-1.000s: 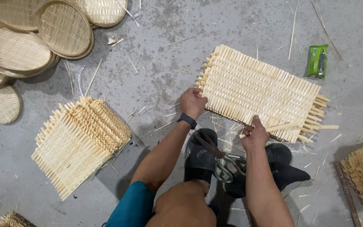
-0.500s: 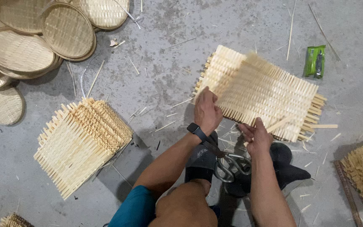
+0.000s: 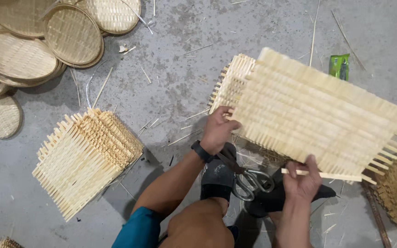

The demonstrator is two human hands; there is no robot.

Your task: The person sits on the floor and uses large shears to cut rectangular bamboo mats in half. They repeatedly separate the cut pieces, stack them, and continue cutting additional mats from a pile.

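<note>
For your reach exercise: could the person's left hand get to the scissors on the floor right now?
Probably not at once. The left hand grips the edge of the woven mat; the scissors lie uncovered just below it, so it would need to let go first.

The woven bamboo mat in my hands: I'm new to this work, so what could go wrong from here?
The woven mat is held only at its near edge by the left hand and right hand, so it may sag and loosen strips. One strip already juts out at the right fingers and could slip free. The scissors lie by the shoes, where a foot or dropped mat might catch them.
</note>
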